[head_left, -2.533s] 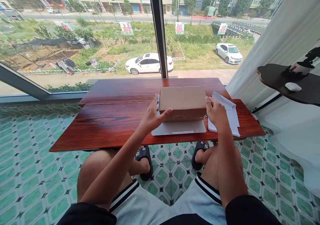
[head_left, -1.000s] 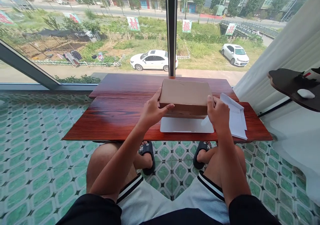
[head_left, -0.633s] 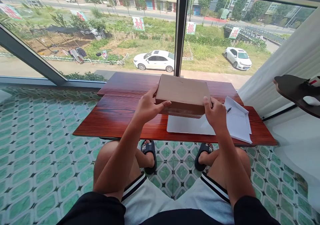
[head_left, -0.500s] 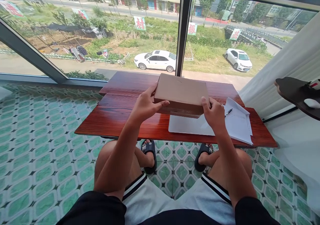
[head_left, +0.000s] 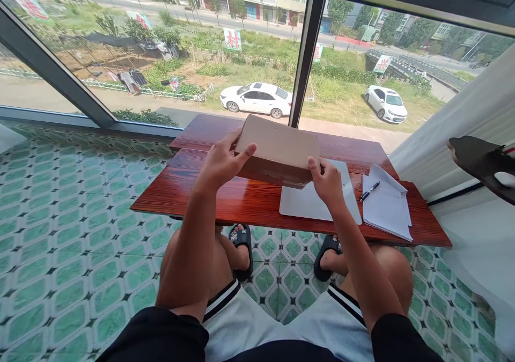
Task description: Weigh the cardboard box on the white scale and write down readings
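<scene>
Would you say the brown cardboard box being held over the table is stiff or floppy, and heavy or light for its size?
The cardboard box looks stiff: its flat top and edges stay straight though only the left hand and right hand grip its ends. It is probably fairly light, since fingertips alone carry it above the table. Its matte surface seems unlikely to slip.

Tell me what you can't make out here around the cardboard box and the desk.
Head view only:
- Cardboard box: contents hidden, lid shut; its underside faces away.
- White pad: far part covered by the box and right hand.
- Papers: writing too small to read.
- Left hand: fingertips behind the box's far edge.
- Dark shelf: cut off by the right edge.
</scene>
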Demonstrator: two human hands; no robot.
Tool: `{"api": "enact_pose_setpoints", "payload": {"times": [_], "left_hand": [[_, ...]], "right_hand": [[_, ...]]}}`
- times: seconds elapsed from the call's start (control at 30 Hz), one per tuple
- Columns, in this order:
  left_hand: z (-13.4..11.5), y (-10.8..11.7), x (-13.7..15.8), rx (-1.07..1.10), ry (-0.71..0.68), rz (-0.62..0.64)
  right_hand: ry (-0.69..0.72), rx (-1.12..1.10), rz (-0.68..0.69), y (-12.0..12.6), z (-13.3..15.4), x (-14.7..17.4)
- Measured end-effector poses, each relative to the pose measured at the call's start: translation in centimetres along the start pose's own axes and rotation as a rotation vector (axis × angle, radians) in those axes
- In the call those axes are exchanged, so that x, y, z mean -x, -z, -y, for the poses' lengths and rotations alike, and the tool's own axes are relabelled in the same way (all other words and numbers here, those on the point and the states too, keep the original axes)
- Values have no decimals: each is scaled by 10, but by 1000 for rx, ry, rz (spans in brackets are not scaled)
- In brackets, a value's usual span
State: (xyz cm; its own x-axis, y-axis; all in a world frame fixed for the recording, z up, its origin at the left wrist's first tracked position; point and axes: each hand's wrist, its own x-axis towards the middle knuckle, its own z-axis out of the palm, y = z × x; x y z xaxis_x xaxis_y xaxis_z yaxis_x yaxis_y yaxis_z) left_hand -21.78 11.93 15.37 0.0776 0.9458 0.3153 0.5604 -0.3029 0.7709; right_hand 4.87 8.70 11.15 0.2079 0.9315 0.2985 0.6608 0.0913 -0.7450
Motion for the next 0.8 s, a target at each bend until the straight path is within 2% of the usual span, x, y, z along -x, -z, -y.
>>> {"api": "enact_pose_setpoints", "payload": {"times": [0.2,0.43,0.8], "left_hand": [[13,8,-5,-162,111,-145],[13,18,-6,-285,252,-170],[29,18,-12,-334,307,-142]], "right_hand": [[21,-43,76,-18,17,0],[28,-102,165,-39,21,-3],[37,-132,198,-63,14,-4]]}}
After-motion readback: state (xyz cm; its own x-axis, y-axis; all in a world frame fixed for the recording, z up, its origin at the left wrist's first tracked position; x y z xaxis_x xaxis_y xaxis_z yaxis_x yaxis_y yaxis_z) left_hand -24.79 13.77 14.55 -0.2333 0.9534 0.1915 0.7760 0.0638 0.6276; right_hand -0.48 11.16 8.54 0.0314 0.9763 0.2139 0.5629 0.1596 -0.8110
